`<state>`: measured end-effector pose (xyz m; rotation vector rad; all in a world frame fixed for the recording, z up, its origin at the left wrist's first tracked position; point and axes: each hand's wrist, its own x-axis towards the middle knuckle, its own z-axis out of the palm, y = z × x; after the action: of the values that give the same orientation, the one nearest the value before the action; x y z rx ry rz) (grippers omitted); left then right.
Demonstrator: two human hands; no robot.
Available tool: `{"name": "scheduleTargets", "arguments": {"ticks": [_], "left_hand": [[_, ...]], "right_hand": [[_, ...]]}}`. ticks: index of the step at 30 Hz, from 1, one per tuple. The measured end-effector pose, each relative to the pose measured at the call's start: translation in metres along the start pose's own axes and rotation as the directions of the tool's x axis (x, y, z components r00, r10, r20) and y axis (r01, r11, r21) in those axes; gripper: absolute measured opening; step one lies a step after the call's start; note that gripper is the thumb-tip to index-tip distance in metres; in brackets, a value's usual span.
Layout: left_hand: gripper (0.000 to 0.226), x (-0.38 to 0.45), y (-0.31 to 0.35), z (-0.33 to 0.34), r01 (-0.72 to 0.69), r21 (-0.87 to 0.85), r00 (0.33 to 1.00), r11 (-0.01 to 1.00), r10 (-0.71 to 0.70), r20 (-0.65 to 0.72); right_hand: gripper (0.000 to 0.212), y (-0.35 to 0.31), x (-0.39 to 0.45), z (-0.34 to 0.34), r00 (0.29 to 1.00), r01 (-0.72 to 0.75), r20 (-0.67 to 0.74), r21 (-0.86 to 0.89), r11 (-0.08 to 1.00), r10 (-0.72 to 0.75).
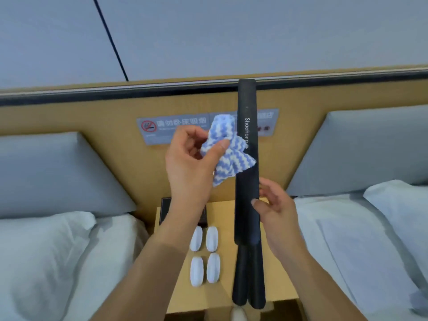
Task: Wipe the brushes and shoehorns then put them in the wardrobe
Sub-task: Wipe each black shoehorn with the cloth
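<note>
From the head camera, the right hand [275,205] holds a long black shoehorn [247,158] upright over the nightstand [222,218], thumb in front of its lower half and fingers curled behind it. The word "Shoehorn" runs down its face. The left hand [190,156] pinches a bunched blue-and-white zigzag cloth [228,149] between thumb and curled fingers, and the cloth touches the shoehorn's left edge about midway up.

Below the raised shoehorn, more black shoehorns [250,279] lie on the nightstand's right part, their rounded ends reaching its near edge. How many there are cannot be told, since they overlap. Just left of them, four white oval brushes [205,253] lie in two rows of two, apart from one another. A dark box [166,212] sits at the back left of the nightstand, mostly hidden by the left forearm.

The nightstand is narrow and closed in on both sides: a bed with a white pillow [46,251] runs along the left and another white-sheeted bed [347,239] along the right, each with a grey padded headboard panel [58,172]. Behind stands a wooden wall panel [92,119] bearing a grey no-smoking sign [162,126], partly covered by the cloth and shoehorn. The shoehorn's top reaches the dark ledge along the panel's upper edge. Above that, the grey wall [231,31] is open room. A white shape shows on the floor at the bottom edge, too cropped to identify.
</note>
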<state>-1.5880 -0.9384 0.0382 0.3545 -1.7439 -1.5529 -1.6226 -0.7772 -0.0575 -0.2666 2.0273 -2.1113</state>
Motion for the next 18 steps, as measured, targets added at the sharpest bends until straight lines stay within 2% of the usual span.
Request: {"name": "scheduleTargets", "arguments": {"ticks": [3,7,13,18], "left_hand": [[0.026,0.026,0.030,-0.002,-0.200,0.135,0.976,0.970,0.210,-0.058],[0.025,0.052,0.058,-0.009,-0.365,0.298,0.922,0.882,0.386,-0.014],[0.024,0.063,0.073,-0.013,-0.510,0.537,0.837,0.673,0.533,0.127],[0.037,0.069,0.077,-0.023,-0.584,0.648,0.789,0.489,0.530,0.310]], "right_hand": [[0.052,-0.030,0.001,0.019,0.990,0.071,0.122,0.010,0.997,-0.072],[0.061,-0.070,0.014,0.040,0.962,0.141,0.226,0.084,0.986,-0.157],[0.068,-0.104,0.040,0.070,0.944,0.180,0.249,0.163,0.970,-0.217],[0.057,-0.129,0.060,0.088,0.926,0.224,0.245,0.258,0.940,-0.287]]}}
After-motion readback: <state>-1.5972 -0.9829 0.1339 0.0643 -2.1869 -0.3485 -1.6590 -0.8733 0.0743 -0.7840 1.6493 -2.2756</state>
